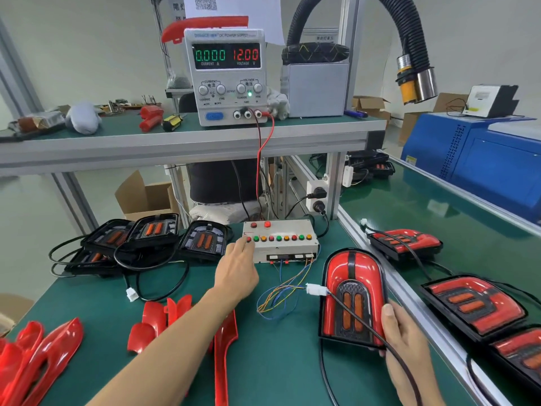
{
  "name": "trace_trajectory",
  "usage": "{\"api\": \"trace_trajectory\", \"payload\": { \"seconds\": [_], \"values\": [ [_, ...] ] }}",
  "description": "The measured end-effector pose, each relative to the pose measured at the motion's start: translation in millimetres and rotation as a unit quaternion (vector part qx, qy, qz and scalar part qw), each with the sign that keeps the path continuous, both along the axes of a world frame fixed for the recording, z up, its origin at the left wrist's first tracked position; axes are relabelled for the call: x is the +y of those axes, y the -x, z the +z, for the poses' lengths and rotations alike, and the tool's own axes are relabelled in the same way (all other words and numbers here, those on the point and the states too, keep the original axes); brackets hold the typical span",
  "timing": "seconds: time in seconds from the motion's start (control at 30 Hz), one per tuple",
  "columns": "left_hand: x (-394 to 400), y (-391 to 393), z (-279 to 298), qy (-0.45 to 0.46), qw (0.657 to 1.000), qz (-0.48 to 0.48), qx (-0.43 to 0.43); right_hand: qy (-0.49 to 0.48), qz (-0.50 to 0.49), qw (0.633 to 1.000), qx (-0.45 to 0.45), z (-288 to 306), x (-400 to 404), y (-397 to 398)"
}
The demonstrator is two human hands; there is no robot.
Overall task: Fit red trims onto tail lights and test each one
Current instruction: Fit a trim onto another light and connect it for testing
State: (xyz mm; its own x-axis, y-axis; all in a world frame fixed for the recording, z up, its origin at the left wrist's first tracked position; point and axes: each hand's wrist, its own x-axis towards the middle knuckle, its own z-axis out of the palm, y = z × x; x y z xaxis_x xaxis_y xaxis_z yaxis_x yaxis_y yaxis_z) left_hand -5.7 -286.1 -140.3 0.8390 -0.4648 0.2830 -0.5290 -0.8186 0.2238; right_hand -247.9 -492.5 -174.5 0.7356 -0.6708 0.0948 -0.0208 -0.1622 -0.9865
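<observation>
Left hand (236, 269) reaches forward, fingers out on the button box (281, 240); right hand (405, 344) grips the trimmed tail light (352, 294), its long axis pointing away.

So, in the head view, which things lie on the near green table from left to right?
Loose glossy red plastic trims → left hand at the white button test box → trimmed red tail light held by the right hand.

Bare arms, nothing worn
I see my left hand (237, 272) and right hand (405, 344): no gloves, rings, watch, and no sleeves down to the frame edge.
</observation>
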Motion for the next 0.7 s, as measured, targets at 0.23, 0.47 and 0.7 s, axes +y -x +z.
{"api": "trace_trajectory", "payload": {
  "seconds": [0.23,0.47,0.7],
  "values": [
    [-17.1,-10.1,-5.9,-0.027,0.999,-0.006,-0.026,0.009,-0.007,1.000,0.001,-10.2,-6.0,-3.9],
    [-21.2,-6.5,-5.8,0.039,0.999,0.011,-0.027,-0.026,-0.023,0.999,-0.014,-11.6,-5.8,-4.3],
    [-20.6,-8.6,-2.9,0.088,0.995,0.036,0.032,-0.035,-0.024,0.999,-0.013,-15.4,-8.8,-5.5]
  ]
}}
